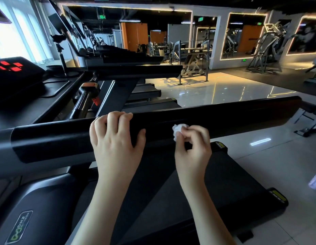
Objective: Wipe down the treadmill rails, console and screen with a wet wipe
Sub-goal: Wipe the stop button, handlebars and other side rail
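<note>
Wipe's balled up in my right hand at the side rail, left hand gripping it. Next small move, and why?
Probably slide the right hand rightward, dragging the wet wipe along the rail toward its far end. The wipe appears to sit against the rail's near face, a long stretch lies to its right, and the left hand grips the rail just to its left.

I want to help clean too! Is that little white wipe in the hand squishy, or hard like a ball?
Probably squishy: the wet wipe is crumpled into a wad with soft folds. Likely very light, since the right hand pinches it with just fingertips. It probably won't roll; it looks lumpy, not round.
</note>
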